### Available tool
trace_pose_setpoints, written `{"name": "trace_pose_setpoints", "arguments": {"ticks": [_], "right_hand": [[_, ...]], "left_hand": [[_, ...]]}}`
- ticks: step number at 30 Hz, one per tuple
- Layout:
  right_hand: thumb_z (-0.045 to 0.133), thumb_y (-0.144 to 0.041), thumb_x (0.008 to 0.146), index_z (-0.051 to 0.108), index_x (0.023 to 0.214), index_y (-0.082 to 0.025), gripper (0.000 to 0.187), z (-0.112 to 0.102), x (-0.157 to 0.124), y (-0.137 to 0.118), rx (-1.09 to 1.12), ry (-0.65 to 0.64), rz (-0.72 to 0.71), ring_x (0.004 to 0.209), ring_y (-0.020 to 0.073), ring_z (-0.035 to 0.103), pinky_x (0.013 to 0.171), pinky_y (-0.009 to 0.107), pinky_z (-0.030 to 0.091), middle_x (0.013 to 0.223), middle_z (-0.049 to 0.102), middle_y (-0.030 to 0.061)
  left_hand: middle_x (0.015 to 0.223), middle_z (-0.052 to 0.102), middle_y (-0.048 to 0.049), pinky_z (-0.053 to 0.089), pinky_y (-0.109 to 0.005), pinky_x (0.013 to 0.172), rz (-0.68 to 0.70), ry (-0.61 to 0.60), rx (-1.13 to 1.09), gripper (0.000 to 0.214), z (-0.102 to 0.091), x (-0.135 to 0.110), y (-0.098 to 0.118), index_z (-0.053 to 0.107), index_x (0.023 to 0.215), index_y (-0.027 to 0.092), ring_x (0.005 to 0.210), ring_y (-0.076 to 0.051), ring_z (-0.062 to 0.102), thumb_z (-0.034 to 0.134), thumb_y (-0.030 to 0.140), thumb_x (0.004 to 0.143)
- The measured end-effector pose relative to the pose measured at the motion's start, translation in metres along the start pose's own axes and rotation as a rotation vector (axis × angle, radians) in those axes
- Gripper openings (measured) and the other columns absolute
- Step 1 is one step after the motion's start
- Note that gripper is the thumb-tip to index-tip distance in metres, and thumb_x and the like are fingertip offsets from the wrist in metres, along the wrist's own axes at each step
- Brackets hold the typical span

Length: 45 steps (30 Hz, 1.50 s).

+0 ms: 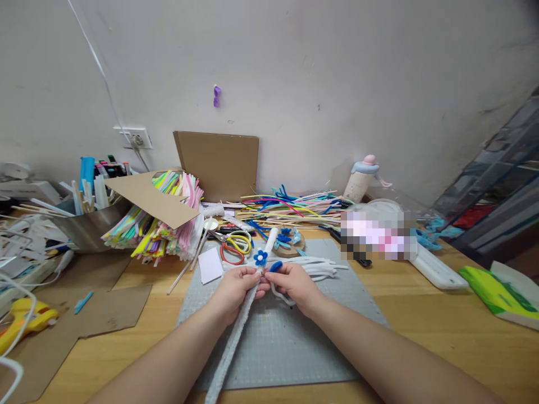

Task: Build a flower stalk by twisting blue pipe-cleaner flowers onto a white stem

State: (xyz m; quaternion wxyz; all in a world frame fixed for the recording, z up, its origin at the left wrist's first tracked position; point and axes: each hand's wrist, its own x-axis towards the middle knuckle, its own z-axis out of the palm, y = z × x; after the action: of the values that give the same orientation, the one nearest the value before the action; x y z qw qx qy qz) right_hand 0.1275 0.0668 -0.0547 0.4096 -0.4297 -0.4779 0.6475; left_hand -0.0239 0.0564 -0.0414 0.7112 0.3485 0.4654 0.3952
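Note:
My left hand [241, 287] is closed around a long white fuzzy strip [231, 350] that runs down toward me. A blue pipe-cleaner flower [260, 258] with a white centre sits at the strip's upper part, just above my fingertips. My right hand [297, 285] pinches a blue pipe-cleaner petal [275, 266], with a white stem [283, 297] curving below it. Both hands' fingertips meet beside the strip, and the exact contact is too small to make out. Behind my right hand lie several white pipe cleaners [324, 264] on the grey cutting mat [303, 353].
Scissors [236, 247], a white card [210, 265] and a wooden slice [297, 248] with blue pieces lie beyond my hands. Pipe-cleaner bundles [155, 241] stand left, more [290, 207] along the wall. A yellow glue gun [29, 320] rests on cardboard [113, 311]. A bottle [360, 179] stands back right.

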Motion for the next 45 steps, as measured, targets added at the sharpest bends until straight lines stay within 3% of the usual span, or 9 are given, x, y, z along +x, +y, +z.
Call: {"name": "trace_pose_setpoints", "arguments": {"ticks": [13,23,45], "right_hand": [[0.070,-0.030,0.063,0.065,0.072,-0.013,0.020,0.0040,-0.0044,0.0045,0.315,-0.077,0.123,0.057,0.0088,0.050,0.050,0.019,0.030,0.067,0.061,0.0024],[0.069,-0.029,0.062,0.063,0.069,-0.014,0.018,0.0083,-0.0085,0.0010,0.351,-0.003,0.176,0.059,0.0108,0.051,0.051,0.021,0.030,0.065,0.061,0.0022],[0.063,-0.018,0.067,0.061,0.073,-0.013,0.008,0.0045,-0.0070,-0.0027,0.531,-0.058,0.354,0.056,0.0080,0.051,0.052,0.020,0.033,0.064,0.059,0.0007]], "left_hand": [[0.078,0.069,-0.0126,0.053,-0.021,0.056,0.047,0.063,0.007,0.018,0.0026,0.0010,-0.0003,0.055,0.079,0.011,0.066,-0.017,0.067,0.068,0.016,0.067],[0.071,0.070,-0.0075,0.051,-0.022,0.052,0.109,0.143,0.050,0.022,0.0057,0.0015,-0.0008,0.051,0.074,0.013,0.060,-0.016,0.066,0.071,0.015,0.064],[0.065,0.068,-0.0077,0.051,-0.024,0.057,0.114,0.061,0.111,0.026,0.0084,-0.0011,0.0003,0.053,0.075,0.012,0.063,-0.017,0.066,0.072,0.022,0.062]]}}
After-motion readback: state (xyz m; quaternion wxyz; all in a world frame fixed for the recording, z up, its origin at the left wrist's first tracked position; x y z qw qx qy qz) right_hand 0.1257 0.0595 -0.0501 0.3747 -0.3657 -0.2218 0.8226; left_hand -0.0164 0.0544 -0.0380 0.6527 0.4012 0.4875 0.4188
